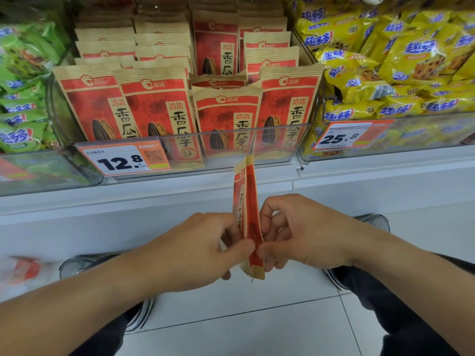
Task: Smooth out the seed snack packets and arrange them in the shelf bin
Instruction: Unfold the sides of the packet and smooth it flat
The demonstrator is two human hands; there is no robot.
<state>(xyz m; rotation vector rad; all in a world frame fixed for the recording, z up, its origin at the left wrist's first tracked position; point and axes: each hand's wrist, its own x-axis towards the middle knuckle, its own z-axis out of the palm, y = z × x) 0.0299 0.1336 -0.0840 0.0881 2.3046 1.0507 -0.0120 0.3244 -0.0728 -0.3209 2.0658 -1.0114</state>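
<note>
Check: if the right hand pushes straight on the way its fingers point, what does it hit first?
The right hand points leftward into the held seed packet, already pinched; directly beyond is the left hand. Depth looks matched, though one view can't confirm.

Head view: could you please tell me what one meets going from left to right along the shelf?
Green snack packets → 12.8 price tag → seed snack packets in the clear shelf bin → 25.8 price tag → yellow cookie packets.

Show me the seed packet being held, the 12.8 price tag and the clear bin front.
held seed packet (250,201), head view, red side face.
12.8 price tag (123,160), head view, printed number.
clear bin front (277,142), head view, transparent wall.
</note>
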